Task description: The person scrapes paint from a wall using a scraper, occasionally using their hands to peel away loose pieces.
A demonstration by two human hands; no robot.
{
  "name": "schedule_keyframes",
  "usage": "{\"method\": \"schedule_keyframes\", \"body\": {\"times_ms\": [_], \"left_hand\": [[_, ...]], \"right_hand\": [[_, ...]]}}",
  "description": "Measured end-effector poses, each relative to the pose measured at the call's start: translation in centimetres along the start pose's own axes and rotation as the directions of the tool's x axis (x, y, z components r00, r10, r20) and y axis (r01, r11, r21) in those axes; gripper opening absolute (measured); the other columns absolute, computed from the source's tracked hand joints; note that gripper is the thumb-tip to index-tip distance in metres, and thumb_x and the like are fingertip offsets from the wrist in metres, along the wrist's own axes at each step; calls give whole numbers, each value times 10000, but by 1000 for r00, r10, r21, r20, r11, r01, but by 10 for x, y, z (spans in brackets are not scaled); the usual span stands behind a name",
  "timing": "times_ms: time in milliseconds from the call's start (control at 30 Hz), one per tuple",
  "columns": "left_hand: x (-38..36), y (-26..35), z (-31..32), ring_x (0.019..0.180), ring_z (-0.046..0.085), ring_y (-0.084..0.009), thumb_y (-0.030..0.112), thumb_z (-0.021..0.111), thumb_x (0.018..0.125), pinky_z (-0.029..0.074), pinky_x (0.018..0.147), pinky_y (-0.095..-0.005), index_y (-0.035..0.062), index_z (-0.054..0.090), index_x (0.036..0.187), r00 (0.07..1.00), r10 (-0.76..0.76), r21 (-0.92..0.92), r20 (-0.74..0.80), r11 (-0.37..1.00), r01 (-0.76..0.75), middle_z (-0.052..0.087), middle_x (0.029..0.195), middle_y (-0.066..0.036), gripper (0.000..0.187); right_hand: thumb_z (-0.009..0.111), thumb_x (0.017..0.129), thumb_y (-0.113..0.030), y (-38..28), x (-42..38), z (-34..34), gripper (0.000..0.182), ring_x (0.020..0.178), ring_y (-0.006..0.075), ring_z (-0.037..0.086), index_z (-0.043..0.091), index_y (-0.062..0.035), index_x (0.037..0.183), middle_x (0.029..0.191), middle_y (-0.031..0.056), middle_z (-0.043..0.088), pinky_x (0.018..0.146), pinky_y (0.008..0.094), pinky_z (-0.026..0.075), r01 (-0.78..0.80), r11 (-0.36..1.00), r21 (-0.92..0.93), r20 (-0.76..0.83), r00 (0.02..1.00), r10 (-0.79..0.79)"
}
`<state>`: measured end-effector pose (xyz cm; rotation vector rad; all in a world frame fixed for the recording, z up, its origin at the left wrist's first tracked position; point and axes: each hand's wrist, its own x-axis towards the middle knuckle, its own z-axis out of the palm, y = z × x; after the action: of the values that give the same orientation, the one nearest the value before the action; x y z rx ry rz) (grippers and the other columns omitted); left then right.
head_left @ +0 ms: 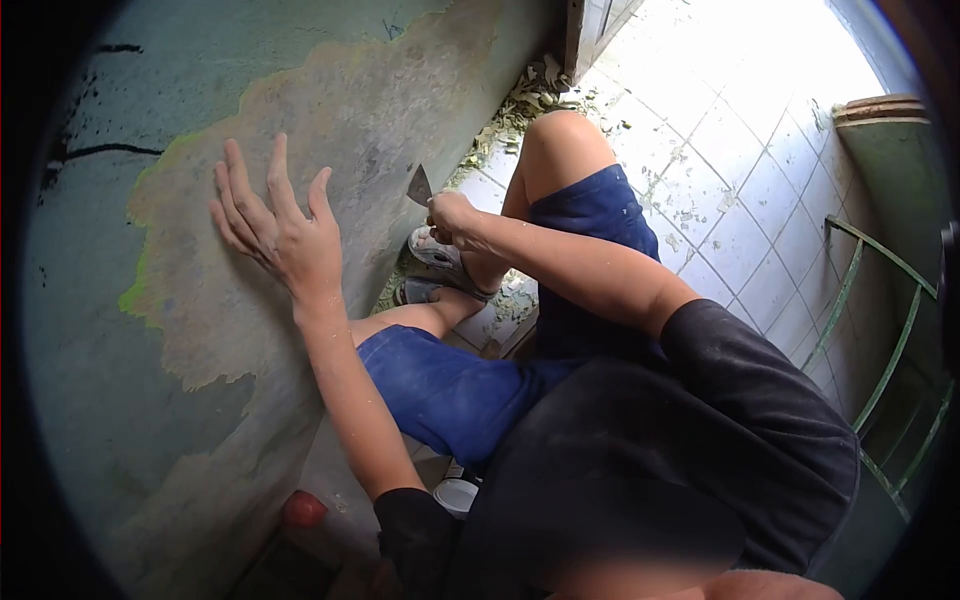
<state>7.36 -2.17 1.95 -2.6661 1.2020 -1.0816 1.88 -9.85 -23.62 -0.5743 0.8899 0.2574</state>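
My left hand (285, 225) is open, its fingers spread over the bare patch of the wall (300, 110). On that patch the paint is gone and mottled grey-brown plaster shows, with a ragged edge that is bright green in places. My right hand (452, 220) is closed round the handle of a putty knife (420, 186), whose triangular metal blade points up toward the lower part of the wall. The fist hides most of the handle. Green paint (75, 230) still covers the wall to the left of the patch.
Paint flakes (540, 95) lie heaped along the wall's foot and scattered over the white tiled floor (720, 190). A green metal frame (880, 370) stands at right. Below my left arm are a red round object (304, 509) and a white-lidded container (457, 496). A door edge (590, 40) is at top.
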Motion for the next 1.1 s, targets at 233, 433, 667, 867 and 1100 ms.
{"method": "schedule_keyframes", "body": {"times_ms": [233,433,667,867,1100], "left_hand": [[-26,2,56,1575,16,-510,440,911,745,2,1197,-743,222,294,1656,960,-277,88,-32,956,278,-10,1706,-283,1121],[-29,11,63,1553,-79,-567,457,934,702,-50,1152,-780,158,228,1674,905,-425,108,-34,898,426,-109,1683,-347,1238],[-34,3,65,1543,-96,-585,532,915,704,-96,1118,-795,150,227,1675,891,-453,97,-44,885,455,-132,1677,-358,1250],[-40,-8,62,1543,-57,-591,548,897,723,-67,1128,-787,164,255,1670,914,-405,139,-23,904,404,-86,1672,-382,1208],[-61,-24,52,1547,-57,-584,514,910,723,-71,1128,-790,157,241,1672,900,-434,62,-45,898,436,-73,1674,-376,1215]], "right_hand": [[389,912,-20,-9,-13,9,178,449,221,492,567,-17,926,641,117,516,339,346,284,-7,998,61,-39,999,9],[491,951,-121,13,28,-9,200,393,172,475,578,-30,797,670,114,605,321,330,325,34,981,-189,-44,998,-43],[647,895,-126,31,66,-29,144,692,210,729,731,-18,852,746,110,710,539,392,573,142,670,-729,115,990,-84],[558,997,-225,22,39,-18,312,438,234,561,675,25,853,758,184,723,375,377,402,-6,968,-251,-92,996,-18],[605,987,-243,9,14,-5,262,437,184,490,634,-43,820,638,70,580,387,346,333,-44,975,-217,-146,989,12]]}}
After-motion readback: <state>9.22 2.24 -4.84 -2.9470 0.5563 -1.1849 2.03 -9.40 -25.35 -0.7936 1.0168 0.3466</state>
